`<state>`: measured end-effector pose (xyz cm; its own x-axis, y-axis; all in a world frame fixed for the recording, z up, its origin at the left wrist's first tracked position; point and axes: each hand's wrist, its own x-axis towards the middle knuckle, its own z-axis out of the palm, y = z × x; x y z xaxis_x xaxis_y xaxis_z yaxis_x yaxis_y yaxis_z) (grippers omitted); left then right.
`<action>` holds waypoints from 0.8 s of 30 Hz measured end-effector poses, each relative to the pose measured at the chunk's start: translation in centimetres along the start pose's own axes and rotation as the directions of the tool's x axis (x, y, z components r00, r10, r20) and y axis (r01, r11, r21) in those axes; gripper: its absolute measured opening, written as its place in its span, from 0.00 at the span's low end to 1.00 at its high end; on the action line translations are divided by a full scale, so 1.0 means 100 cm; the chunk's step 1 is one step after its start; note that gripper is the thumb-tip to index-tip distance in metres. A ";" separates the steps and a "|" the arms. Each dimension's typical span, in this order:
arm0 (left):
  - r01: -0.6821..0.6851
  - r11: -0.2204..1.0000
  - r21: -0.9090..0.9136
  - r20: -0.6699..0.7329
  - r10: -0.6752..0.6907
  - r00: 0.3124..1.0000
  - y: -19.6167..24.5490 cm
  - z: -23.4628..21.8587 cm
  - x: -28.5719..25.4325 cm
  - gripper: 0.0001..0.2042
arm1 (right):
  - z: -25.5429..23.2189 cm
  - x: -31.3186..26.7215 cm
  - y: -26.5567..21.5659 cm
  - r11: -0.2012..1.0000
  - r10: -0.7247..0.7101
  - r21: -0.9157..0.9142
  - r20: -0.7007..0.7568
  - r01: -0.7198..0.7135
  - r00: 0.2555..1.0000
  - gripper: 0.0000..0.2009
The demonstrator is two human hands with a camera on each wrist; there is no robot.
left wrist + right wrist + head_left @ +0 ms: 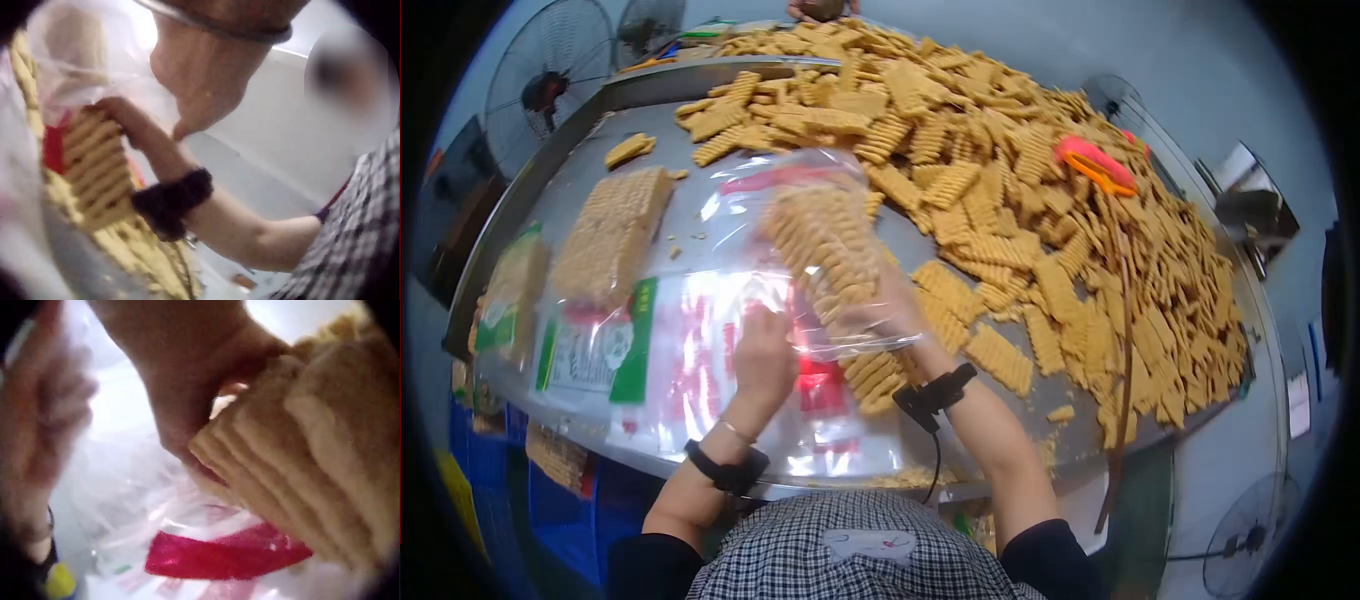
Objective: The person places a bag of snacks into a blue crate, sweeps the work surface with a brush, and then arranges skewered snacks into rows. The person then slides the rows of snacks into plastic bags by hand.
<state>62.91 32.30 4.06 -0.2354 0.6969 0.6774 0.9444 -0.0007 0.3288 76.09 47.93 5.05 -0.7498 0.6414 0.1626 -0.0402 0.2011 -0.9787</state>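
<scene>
Head view is showing the right hand [885, 312] gripping wavy biscuits [825, 240], which are lying ahead of it inside a clear bag [800, 178]. The left hand [762, 350] is hanging beside the bag; whether it is pinching, I cannot tell. Filling seems to be going on; next move is probably calling for gentle pushing deeper.

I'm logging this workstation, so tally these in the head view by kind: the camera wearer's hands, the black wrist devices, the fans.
Wearer's hands: 2
Black wrist devices: 2
Fans: 4
Total: 8
</scene>
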 end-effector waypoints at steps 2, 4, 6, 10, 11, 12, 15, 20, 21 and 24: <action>0.059 0.997 0.055 -0.026 -0.058 0.998 -0.019 -0.026 -0.004 0.08 | 0.018 0.014 -0.007 0.981 -0.119 0.130 -0.193 0.146 0.974 0.28; 0.019 0.999 -0.043 -0.006 -0.019 1.000 -0.013 -0.041 -0.020 0.08 | 0.037 0.034 -0.027 0.981 0.125 0.155 -0.049 -0.116 0.991 0.29; -0.129 0.950 -0.283 -0.036 0.124 0.992 0.014 -0.055 -0.030 0.08 | 0.080 0.052 -0.032 0.935 0.297 0.182 0.069 -0.305 0.952 0.31; -0.229 0.830 -0.509 -0.041 0.243 0.969 0.032 -0.086 -0.025 0.10 | 0.130 0.062 -0.025 0.986 0.164 -0.003 0.141 -0.165 0.976 0.30; -0.235 0.831 -0.505 -0.041 0.249 0.968 0.023 -0.091 -0.029 0.10 | 0.164 0.074 -0.023 0.992 0.118 -0.066 0.162 -0.109 0.980 0.29; -0.212 0.868 -0.448 -0.067 0.204 0.977 0.017 -0.098 -0.032 0.10 | 0.217 0.098 -0.025 0.990 0.078 -0.127 0.184 -0.055 0.980 0.29; -0.146 0.924 -0.352 -0.151 0.098 0.984 -0.004 -0.107 -0.048 0.10 | 0.300 0.117 -0.015 0.949 -0.037 -0.291 0.279 0.121 0.960 0.28; 0.255 0.936 -0.242 -0.001 -0.263 0.965 -0.039 -0.115 -0.073 0.06 | 0.299 0.072 0.004 0.758 -0.191 -0.469 0.504 0.453 0.842 0.26; 0.364 0.900 -0.241 0.079 -0.355 0.931 -0.042 -0.119 -0.072 0.05 | 0.328 0.089 -0.001 0.702 -0.214 -0.491 0.545 0.516 0.811 0.26; 0.383 0.887 -0.258 -0.236 -0.442 0.865 -0.071 -0.153 -0.093 0.05 | 0.349 0.100 0.007 0.619 -0.125 -0.553 0.632 0.558 0.765 0.32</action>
<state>54.86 14.86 5.47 -0.6754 0.4338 0.5964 0.6884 0.0810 0.7208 45.49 28.66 1.63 -0.9858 -0.0025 0.1681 -0.0782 0.8918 -0.4455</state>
